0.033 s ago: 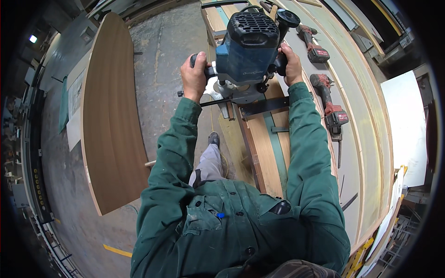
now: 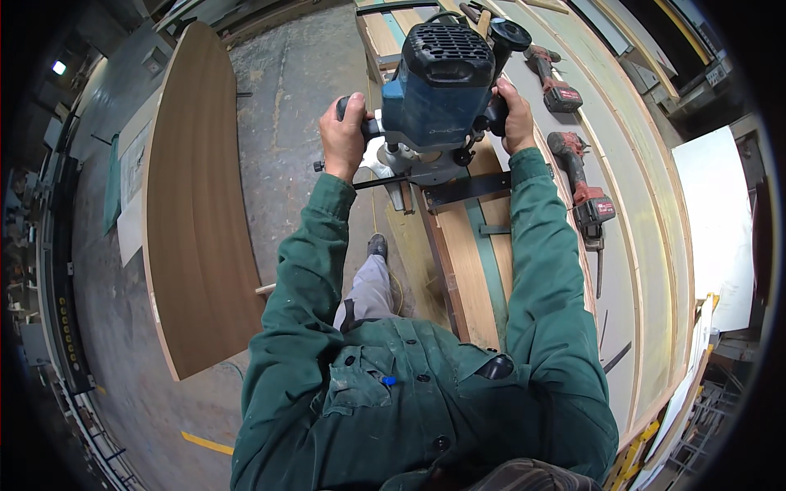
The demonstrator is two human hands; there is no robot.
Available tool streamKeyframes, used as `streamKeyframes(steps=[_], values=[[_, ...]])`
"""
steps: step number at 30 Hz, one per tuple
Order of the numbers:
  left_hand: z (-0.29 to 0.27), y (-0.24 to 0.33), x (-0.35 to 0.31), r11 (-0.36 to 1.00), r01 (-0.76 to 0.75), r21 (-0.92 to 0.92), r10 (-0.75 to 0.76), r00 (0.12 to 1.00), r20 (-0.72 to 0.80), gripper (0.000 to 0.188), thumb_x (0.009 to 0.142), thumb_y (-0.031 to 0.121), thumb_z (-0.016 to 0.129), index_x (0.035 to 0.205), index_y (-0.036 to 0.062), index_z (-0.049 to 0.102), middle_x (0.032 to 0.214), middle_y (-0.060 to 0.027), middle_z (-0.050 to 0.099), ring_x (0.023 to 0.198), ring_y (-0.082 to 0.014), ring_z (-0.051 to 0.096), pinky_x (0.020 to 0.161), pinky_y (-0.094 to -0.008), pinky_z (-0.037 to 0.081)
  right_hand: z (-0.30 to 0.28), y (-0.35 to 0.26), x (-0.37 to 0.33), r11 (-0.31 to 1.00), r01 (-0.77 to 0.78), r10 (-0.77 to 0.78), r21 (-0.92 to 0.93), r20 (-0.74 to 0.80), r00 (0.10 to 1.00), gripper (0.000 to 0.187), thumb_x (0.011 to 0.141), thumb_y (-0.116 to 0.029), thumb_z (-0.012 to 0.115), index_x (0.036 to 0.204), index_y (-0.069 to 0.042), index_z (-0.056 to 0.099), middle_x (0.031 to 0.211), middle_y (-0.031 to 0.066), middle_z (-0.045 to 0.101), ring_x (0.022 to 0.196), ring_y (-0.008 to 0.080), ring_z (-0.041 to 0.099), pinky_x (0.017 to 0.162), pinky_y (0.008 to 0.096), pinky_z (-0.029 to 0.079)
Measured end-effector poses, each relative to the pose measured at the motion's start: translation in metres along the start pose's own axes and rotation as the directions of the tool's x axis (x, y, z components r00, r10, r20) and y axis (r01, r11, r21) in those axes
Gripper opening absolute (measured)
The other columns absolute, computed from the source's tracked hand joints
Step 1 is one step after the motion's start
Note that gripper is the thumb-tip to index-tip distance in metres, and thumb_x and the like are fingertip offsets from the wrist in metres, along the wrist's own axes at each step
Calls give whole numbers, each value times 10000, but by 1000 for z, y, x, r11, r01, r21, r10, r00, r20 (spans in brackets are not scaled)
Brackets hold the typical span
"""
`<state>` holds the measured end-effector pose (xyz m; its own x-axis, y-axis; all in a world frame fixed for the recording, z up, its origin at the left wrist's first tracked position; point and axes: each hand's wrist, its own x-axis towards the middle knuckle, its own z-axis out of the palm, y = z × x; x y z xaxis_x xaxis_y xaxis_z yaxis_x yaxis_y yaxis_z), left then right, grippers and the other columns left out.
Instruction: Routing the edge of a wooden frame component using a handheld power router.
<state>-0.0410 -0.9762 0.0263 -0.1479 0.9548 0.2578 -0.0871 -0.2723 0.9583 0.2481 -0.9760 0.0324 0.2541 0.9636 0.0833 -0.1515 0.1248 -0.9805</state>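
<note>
A blue and black plunge router (image 2: 442, 90) stands on a long wooden workpiece (image 2: 464, 270) at the upper middle. My left hand (image 2: 342, 137) is closed around its left handle, and my right hand (image 2: 516, 116) wraps the black handle on the other side. The router's silver and black base and a dark metal guide plate (image 2: 468, 189) lie across the wood. A green strip (image 2: 485, 282) runs lengthwise along the workpiece, with a short green piece (image 2: 494, 230) crossing beside it. The cutter itself is hidden under the motor body.
Two red and black cordless power tools (image 2: 562, 92) lie right of the workpiece on a wood-edged grey panel (image 2: 614, 254). A large curved brown panel (image 2: 196, 204) stands at left. On the floor, a thin yellow cord (image 2: 375, 209) trails near my foot (image 2: 377, 245).
</note>
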Motion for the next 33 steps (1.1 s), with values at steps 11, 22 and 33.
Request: streamKeyframes(steps=[11, 22, 33], values=[[-5, -2, 17, 998, 32, -61, -31, 999, 29, 365, 902, 346, 608, 761, 11, 583, 683, -46, 603, 639, -132, 593, 613, -288, 471, 10, 1, 6, 999, 16, -15, -32, 10, 1000, 527, 849, -530, 614, 880, -6, 661, 742, 92, 662, 563, 139, 601, 445, 251, 458], [1, -12, 45, 999, 30, -30, -31, 999, -14, 366, 901, 351, 617, 772, 10, 585, 686, -40, 594, 647, -132, 605, 616, -292, 479, 19, 2, 41, 1000, -19, 19, -12, 18, 1000, 487, 848, -517, 625, 851, -31, 649, 724, 78, 665, 543, 131, 600, 450, 249, 456], [3, -15, 62, 1000, 21, -10, -21, 999, -26, 353, 898, 348, 615, 794, 10, 604, 696, -41, 599, 647, -130, 605, 606, -291, 479, 27, 5, 53, 998, 0, 0, -61, 8, 1000, 525, 842, -550, 625, 843, -25, 649, 692, 77, 643, 536, 125, 586, 433, 249, 447]])
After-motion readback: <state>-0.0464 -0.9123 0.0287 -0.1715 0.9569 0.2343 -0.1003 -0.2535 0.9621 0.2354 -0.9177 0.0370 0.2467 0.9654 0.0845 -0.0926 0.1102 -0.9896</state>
